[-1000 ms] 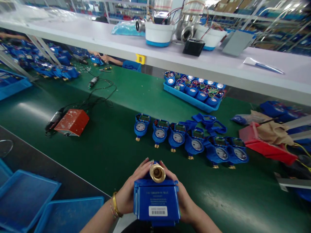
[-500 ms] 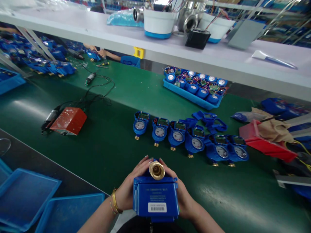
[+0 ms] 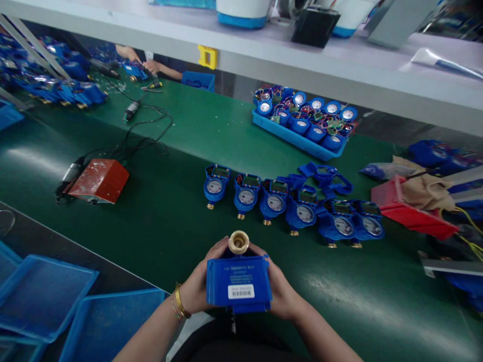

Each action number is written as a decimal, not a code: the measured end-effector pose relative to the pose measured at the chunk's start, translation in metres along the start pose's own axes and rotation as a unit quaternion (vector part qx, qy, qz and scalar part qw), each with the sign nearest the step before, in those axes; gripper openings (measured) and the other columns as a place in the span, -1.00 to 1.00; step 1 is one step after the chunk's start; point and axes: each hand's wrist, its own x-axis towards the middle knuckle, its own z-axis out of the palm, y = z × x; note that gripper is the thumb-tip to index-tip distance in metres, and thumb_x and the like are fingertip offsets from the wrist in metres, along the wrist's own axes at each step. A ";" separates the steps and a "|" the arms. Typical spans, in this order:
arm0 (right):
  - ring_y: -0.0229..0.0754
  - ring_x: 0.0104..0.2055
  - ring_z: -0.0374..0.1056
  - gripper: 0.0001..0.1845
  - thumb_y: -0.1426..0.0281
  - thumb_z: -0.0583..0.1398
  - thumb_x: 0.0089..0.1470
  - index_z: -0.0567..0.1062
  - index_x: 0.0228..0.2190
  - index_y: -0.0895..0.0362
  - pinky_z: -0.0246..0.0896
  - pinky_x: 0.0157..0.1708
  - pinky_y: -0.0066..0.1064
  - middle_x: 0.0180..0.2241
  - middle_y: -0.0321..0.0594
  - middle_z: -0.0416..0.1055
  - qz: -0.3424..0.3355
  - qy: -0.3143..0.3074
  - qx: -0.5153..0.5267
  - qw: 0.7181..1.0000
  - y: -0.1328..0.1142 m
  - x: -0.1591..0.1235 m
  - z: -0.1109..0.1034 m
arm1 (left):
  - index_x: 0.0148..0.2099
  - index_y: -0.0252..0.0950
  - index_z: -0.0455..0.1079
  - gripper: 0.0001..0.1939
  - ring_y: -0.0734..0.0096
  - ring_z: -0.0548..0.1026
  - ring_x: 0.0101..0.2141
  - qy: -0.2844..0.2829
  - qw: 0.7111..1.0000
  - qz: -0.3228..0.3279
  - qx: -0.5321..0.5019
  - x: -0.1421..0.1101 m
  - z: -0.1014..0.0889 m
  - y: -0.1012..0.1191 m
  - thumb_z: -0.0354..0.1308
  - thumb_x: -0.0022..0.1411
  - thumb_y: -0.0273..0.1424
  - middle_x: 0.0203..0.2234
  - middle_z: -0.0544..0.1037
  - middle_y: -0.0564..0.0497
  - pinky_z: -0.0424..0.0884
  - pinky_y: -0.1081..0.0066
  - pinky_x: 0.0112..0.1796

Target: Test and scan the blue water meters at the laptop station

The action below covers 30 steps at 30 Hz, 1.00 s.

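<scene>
Both my hands hold one blue water meter (image 3: 238,276) close to my body, tilted so that a brass threaded end points up at me. A white barcode label shows on its printed blue face. My left hand (image 3: 199,282) is closed on its left side, and my right hand (image 3: 282,287) grips the right side; the fingertips behind it are mostly hidden. Beyond, several blue water meters with exposed circuit boards stand in a slanting row, among them a leftmost meter (image 3: 216,186). Loose blue plastic covers (image 3: 328,178) lie behind that row.
A blue tray (image 3: 298,140) of wired meter parts sits further back, under a white shelf (image 3: 151,30). An orange-red box (image 3: 100,181) with corded tools is at left. A red bin (image 3: 415,213) stands right. Blue trays (image 3: 45,296) lie lower left. A co-worker's hands (image 3: 151,66) work at far left.
The held meter has tipped slightly and sits a little higher in view, still in both hands. My view has shifted down somewhat, showing less of the shelf top.
</scene>
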 end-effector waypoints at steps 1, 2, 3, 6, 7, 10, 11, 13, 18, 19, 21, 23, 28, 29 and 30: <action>0.04 0.19 0.17 -0.02 0.35 0.39 -0.17 0.06 0.22 -0.02 0.08 0.19 -0.02 0.18 -0.03 0.15 0.036 -0.001 0.031 0.999 0.001 0.002 0.000 | 0.26 -0.17 0.10 -0.03 0.02 0.16 0.20 -0.005 0.999 -0.014 -0.028 0.001 0.001 -0.002 0.47 -0.18 -0.32 0.19 0.20 -0.12 0.05 0.06 0.26; 0.03 0.12 0.25 -0.02 0.32 0.40 -0.20 0.08 0.20 0.00 0.15 0.14 -0.03 0.13 -0.04 0.23 0.077 0.000 0.074 0.994 0.004 0.004 -0.001 | 0.23 -0.25 0.13 -0.05 0.00 0.26 0.14 -0.013 0.997 -0.037 -0.065 0.001 0.003 -0.007 0.47 -0.21 -0.33 0.13 0.27 -0.19 0.15 0.04 0.21; 0.02 0.07 0.30 -0.03 0.30 0.42 -0.23 0.12 0.17 0.02 0.19 0.11 -0.04 0.07 -0.06 0.30 0.115 0.003 0.119 0.986 0.009 0.005 0.000 | 0.17 -0.32 0.17 -0.10 0.00 0.34 0.07 -0.019 0.991 -0.068 -0.111 0.003 0.005 -0.013 0.47 -0.21 -0.34 0.06 0.34 -0.23 0.24 0.03 0.16; 0.00 0.06 0.31 -0.07 0.28 0.46 -0.33 0.23 0.07 0.12 0.17 0.13 -0.07 0.01 -0.08 0.37 0.184 0.010 0.210 0.960 0.031 0.005 0.000 | 0.05 -0.41 0.23 -0.14 -0.02 0.41 -0.01 -0.013 0.957 -0.176 -0.231 0.005 0.015 -0.039 0.49 -0.32 -0.34 -0.04 0.43 -0.27 0.27 0.01 0.11; 0.00 0.06 0.31 -0.09 0.28 0.47 -0.35 0.25 0.04 0.14 0.16 0.14 -0.08 0.00 -0.07 0.38 0.195 0.012 0.218 0.956 0.040 0.004 0.000 | 0.04 -0.42 0.23 -0.12 -0.02 0.40 -0.01 -0.005 0.947 -0.203 -0.251 0.006 0.019 -0.047 0.50 -0.36 -0.33 -0.05 0.43 -0.27 0.26 0.00 0.11; -0.01 0.02 0.33 -0.16 0.24 0.46 -0.34 0.32 -0.02 0.19 0.19 0.11 -0.10 -0.04 -0.07 0.41 0.230 0.013 0.231 0.945 0.059 -0.002 -0.003 | 0.03 -0.41 0.26 -0.11 -0.03 0.38 0.01 0.007 0.929 -0.252 -0.271 0.008 0.032 -0.066 0.51 -0.40 -0.29 -0.04 0.44 -0.26 0.24 0.03 0.11; -0.01 0.00 0.35 -0.17 0.23 0.46 -0.35 0.33 -0.03 0.20 0.21 0.08 -0.10 -0.06 -0.07 0.42 0.242 0.016 0.233 0.942 0.063 -0.005 -0.005 | 0.03 -0.41 0.26 -0.10 -0.03 0.38 0.01 0.009 0.927 -0.259 -0.272 0.008 0.036 -0.069 0.51 -0.39 -0.27 -0.04 0.43 -0.26 0.25 0.04 0.11; -0.01 -0.03 0.37 -0.19 0.20 0.45 -0.37 0.36 -0.07 0.21 0.25 0.04 -0.12 -0.08 -0.06 0.43 0.263 0.023 0.230 0.937 0.069 -0.009 -0.009 | 0.06 -0.44 0.24 -0.05 -0.02 0.38 0.01 0.014 0.921 -0.273 -0.278 0.010 0.045 -0.075 0.51 -0.39 -0.24 -0.03 0.42 -0.28 0.25 0.06 0.10; 0.01 -0.05 0.37 -0.22 0.12 0.41 -0.32 0.36 -0.09 0.26 0.28 0.00 -0.15 -0.10 0.00 0.43 0.297 0.058 0.191 0.934 0.077 -0.020 -0.017 | 0.13 -0.47 0.13 0.05 0.01 0.35 0.05 0.039 0.909 -0.295 -0.290 0.015 0.065 -0.085 0.48 -0.41 -0.21 0.04 0.36 -0.30 0.28 0.15 0.08; 0.02 -0.05 0.37 -0.21 0.09 0.39 -0.31 0.36 -0.10 0.27 0.28 -0.01 -0.14 -0.10 0.01 0.43 0.303 0.072 0.171 0.935 0.078 -0.022 -0.017 | 0.13 -0.46 0.12 0.04 0.01 0.34 0.05 0.048 0.908 -0.301 -0.288 0.016 0.069 -0.087 0.47 -0.40 -0.21 0.04 0.36 -0.30 0.28 0.16 0.08; 0.04 -0.04 0.36 -0.22 0.05 0.36 -0.26 0.35 -0.08 0.26 0.28 0.00 -0.12 -0.10 0.01 0.42 0.308 0.095 0.121 0.939 0.078 -0.028 -0.016 | 0.11 -0.45 0.15 -0.01 0.00 0.34 0.05 0.070 0.906 -0.315 -0.275 0.018 0.076 -0.091 0.45 -0.37 -0.23 0.03 0.38 -0.29 0.26 0.16 0.09; 0.02 -0.01 0.34 -0.25 0.04 0.32 -0.18 0.33 -0.04 0.23 0.24 0.04 -0.11 -0.07 -0.02 0.40 0.293 0.115 0.067 0.947 0.074 -0.034 -0.013 | 0.09 -0.42 0.19 -0.08 0.01 0.34 0.05 0.092 0.905 -0.327 -0.258 0.020 0.082 -0.094 0.43 -0.34 -0.24 0.01 0.40 -0.25 0.24 0.16 0.10; 0.00 0.06 0.29 -0.06 0.15 0.36 -0.21 0.15 0.15 0.16 0.18 0.11 -0.11 0.01 -0.05 0.34 0.275 0.152 -0.007 0.949 0.069 -0.044 -0.001 | 0.05 -0.40 0.24 -0.14 0.02 0.37 0.02 0.115 0.904 -0.332 -0.243 0.025 0.091 -0.097 0.41 -0.32 -0.20 -0.03 0.43 -0.21 0.25 0.16 0.11; 0.02 0.08 0.27 0.04 0.17 0.38 -0.27 0.09 0.19 0.15 0.17 0.12 -0.11 0.03 -0.04 0.31 0.282 0.158 -0.030 0.946 0.070 -0.045 0.002 | 0.04 -0.40 0.25 -0.16 0.03 0.38 0.01 0.112 0.906 -0.327 -0.244 0.026 0.091 -0.096 0.41 -0.31 -0.19 -0.04 0.44 -0.20 0.26 0.17 0.10; 0.03 0.10 0.25 0.14 0.20 0.40 -0.33 0.03 0.22 0.15 0.16 0.13 -0.10 0.06 -0.04 0.28 0.287 0.165 -0.057 0.942 0.072 -0.046 0.005 | 0.04 -0.38 0.27 -0.17 0.03 0.39 0.00 0.108 0.909 -0.321 -0.244 0.026 0.092 -0.094 0.41 -0.30 -0.19 -0.04 0.45 -0.19 0.28 0.17 0.10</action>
